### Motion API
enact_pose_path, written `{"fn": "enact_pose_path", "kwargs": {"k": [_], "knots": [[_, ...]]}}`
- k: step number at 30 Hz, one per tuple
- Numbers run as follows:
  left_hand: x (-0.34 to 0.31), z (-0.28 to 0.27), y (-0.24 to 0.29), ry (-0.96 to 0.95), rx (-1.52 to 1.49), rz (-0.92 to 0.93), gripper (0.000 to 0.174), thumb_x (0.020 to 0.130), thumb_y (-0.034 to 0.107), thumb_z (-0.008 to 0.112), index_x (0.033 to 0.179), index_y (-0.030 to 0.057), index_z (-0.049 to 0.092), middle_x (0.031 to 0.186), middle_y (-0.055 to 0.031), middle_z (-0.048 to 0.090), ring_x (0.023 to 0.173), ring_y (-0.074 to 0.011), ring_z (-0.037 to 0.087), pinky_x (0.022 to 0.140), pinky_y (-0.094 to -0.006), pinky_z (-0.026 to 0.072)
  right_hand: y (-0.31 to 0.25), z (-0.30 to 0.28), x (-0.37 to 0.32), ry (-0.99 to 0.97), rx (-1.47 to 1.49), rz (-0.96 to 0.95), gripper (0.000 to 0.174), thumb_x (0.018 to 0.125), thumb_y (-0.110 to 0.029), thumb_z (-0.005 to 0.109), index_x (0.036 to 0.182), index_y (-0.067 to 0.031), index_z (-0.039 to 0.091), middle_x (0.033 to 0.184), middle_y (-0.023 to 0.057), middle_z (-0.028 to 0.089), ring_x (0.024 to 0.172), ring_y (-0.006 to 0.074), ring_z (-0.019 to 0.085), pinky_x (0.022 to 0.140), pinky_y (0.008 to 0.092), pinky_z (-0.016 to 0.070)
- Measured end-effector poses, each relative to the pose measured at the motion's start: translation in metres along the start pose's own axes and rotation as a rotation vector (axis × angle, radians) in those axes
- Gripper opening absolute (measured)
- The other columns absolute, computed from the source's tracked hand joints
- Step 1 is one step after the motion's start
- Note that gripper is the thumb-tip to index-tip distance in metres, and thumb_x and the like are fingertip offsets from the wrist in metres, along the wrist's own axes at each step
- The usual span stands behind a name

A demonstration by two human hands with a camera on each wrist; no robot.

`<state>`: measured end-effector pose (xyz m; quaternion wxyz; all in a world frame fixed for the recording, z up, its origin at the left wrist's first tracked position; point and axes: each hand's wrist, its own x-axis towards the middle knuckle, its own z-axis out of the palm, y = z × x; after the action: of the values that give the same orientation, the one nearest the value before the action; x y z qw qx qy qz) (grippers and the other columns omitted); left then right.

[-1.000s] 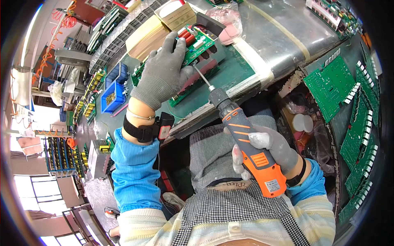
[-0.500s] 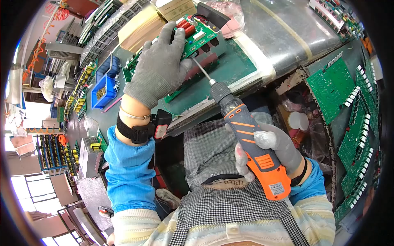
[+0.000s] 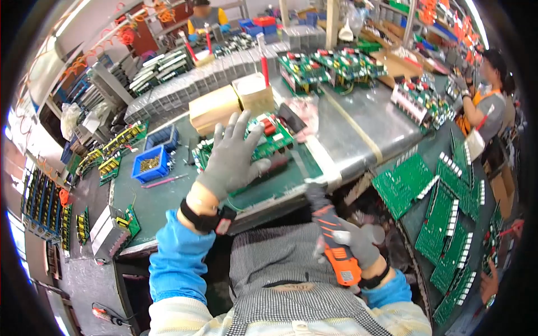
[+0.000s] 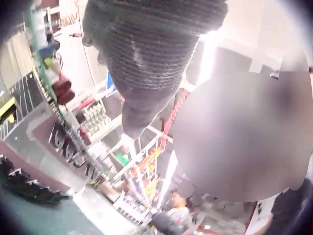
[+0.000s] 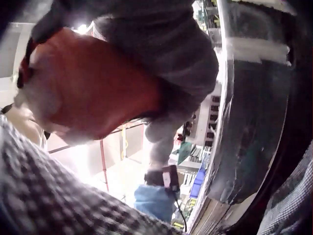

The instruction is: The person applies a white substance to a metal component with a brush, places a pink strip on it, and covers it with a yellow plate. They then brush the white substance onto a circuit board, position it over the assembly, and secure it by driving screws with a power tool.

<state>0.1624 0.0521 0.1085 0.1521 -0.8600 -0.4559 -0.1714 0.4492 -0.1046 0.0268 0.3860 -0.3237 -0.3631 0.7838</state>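
Observation:
In the head view my gloved left hand is spread over the left part of a green circuit board with red cylindrical parts, its fingers straight and apart. The left wrist view shows the grey glove with that board's edge off to the left. My gloved right hand grips an orange and grey electric screwdriver over my lap. Its blurred bit points up toward the board's near right corner. From the right wrist, the orange body fills the upper left, with dark glove fingers around it.
Left of the board stands a blue bin of small brass-coloured screws, with a pink pen-like tool in front. Cardboard boxes stand behind. Bare green boards overlap at right. A metal plate covers the bench's right part. Other people work farther back.
The head view has tilted up, showing more of the room. My left hand's fingers have straightened and spread, lifting off the board. The screwdriver's bit has drawn back from the board's edge.

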Motion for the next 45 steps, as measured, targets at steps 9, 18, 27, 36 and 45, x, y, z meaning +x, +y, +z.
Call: {"fn": "enact_pose_path", "kwargs": {"k": [9,18,27,36,45], "knots": [[-0.096,0.015,-0.068,0.457,-1.245,-0.739,0.057,0.093,0.022,0.063,0.14,-0.0041,0.044,0.135,-0.0131,0.053,0.125,-0.0191,0.048,0.104,-0.0307,0.0393,-0.046,-0.004,0.066,0.487,-0.012,-0.358,0.033,0.091,-0.02,0.058,0.117,-0.0027,0.049,0.085,0.0103,0.061,0.073,0.0212,0.065,0.066,0.0342,0.0578],[-0.12,0.036,-0.074,0.245,-1.952,-0.819,0.049,0.1,0.023,0.053,0.143,0.0004,0.042,0.119,-0.0078,0.063,0.103,-0.0155,0.065,0.087,-0.0307,0.0541,-0.066,-0.023,0.124,0.511,-0.329,-0.343,0.045,0.086,-0.009,0.06,0.129,0.0012,0.05,0.105,0.0109,0.062,0.093,0.0218,0.062,0.081,0.0314,0.0512],[-0.103,0.047,-0.075,0.25,-2.269,-0.702,0.04,0.097,0.012,0.056,0.136,0.002,0.051,0.122,-0.0084,0.065,0.108,-0.0182,0.064,0.094,-0.0328,0.052,-0.166,0.053,0.131,0.477,-1.149,-0.242,0.042,0.086,-0.013,0.057,0.126,-0.002,0.06,0.111,0.0081,0.065,0.102,0.0172,0.061,0.084,0.0315,0.0491],[-0.092,0.047,-0.074,0.176,-2.487,-0.842,0.035,0.098,0.021,0.055,0.13,0.0074,0.056,0.123,-0.0102,0.066,0.107,-0.0253,0.066,0.091,-0.0411,0.0561,-0.177,-0.01,0.265,0.106,-2.304,-0.055,0.024,0.076,-0.019,0.062,0.094,-0.0068,0.072,0.09,0.0163,0.071,0.083,0.0309,0.07,0.072,0.0415,0.0572],[-0.038,-0.018,-0.053,0.2,-2.383,-0.77,0.031,0.096,0.02,0.058,0.122,0.003,0.06,0.11,-0.0094,0.07,0.1,-0.0231,0.068,0.088,-0.0347,0.0566,-0.214,-0.015,0.262,0.201,-2.123,0.055,0.031,0.081,-0.028,0.068,0.109,-0.0156,0.073,0.113,0.0037,0.07,0.099,0.0265,0.068,0.083,0.0418,0.0536]]}}
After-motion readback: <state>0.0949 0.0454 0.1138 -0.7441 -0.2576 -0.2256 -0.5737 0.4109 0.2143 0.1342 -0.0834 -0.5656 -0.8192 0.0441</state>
